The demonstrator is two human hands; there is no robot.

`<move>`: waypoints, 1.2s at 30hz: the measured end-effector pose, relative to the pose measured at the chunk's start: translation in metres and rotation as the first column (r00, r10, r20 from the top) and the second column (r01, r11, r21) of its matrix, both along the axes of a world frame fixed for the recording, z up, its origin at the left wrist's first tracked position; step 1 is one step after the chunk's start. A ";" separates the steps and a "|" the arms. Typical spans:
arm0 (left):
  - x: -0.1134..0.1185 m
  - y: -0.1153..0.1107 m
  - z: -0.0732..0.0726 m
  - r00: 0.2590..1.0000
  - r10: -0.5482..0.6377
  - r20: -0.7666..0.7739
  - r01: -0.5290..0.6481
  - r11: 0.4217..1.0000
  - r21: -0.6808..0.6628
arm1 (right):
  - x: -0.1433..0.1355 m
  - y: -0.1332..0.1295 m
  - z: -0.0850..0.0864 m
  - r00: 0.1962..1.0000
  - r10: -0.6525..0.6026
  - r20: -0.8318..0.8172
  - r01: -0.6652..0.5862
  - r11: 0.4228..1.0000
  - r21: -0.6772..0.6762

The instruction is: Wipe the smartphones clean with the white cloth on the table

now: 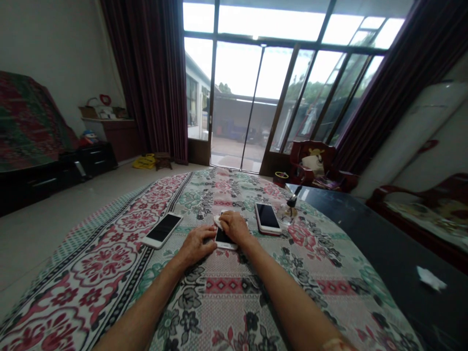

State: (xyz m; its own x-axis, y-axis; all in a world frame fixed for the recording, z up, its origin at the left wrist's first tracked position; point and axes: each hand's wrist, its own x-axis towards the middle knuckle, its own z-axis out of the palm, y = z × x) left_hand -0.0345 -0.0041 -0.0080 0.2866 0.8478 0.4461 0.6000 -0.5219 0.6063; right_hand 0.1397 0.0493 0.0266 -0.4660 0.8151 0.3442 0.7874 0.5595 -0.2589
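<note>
A white-framed smartphone [224, 238] lies face up on the patterned tablecloth [223, 302], partly covered by my hands. My left hand [198, 245] grips its left edge, with the thumb at the near corner and the fingers along the side. Bunched under the fingers of my right hand [236, 227] is a white tissue [218, 222], pressed onto the screen's upper part. To the left rests another white smartphone [163, 230], tilted on the cloth. On the right lies a white smartphone [268, 217] with a dark screen, seemingly on top of a reddish-edged one.
A clear glass jar [287, 213] with a dark brush-like top [293, 199] stands right of the phones. Beyond the cloth is a dark tabletop [365, 243] bearing a crumpled white tissue [431, 279]. A wooden chair [314, 158] and glass doors [237, 107] are farther back.
</note>
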 end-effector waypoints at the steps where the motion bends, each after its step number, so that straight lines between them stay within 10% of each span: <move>1: 0.000 0.000 -0.001 1.000 0.002 -0.005 -0.002 1.000 -0.006 | 0.000 0.005 0.001 1.000 -0.026 -0.001 0.026 1.000 0.001; 17: -0.001 -0.002 0.003 0.999 -0.007 -0.049 0.005 0.999 -0.046 | 0.011 0.022 -0.001 0.938 -0.346 -0.023 0.345 0.938 -0.032; 31: 0.003 -0.006 0.008 0.998 0.063 -0.028 -0.064 0.997 -0.043 | 0.017 -0.049 0.002 0.990 0.111 0.084 -0.110 0.994 -0.024; 36: 0.003 -0.005 0.005 0.997 0.071 -0.040 -0.073 0.997 -0.031 | 0.021 -0.051 0.002 0.994 0.078 0.070 -0.075 0.996 -0.044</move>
State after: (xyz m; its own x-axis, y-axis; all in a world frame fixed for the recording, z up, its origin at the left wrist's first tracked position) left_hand -0.0319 -0.0092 -0.0026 0.2408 0.8808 0.4077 0.6588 -0.4568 0.5978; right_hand 0.1602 -0.0018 0.0285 -0.5500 0.7887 0.2747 0.7599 0.6091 -0.2271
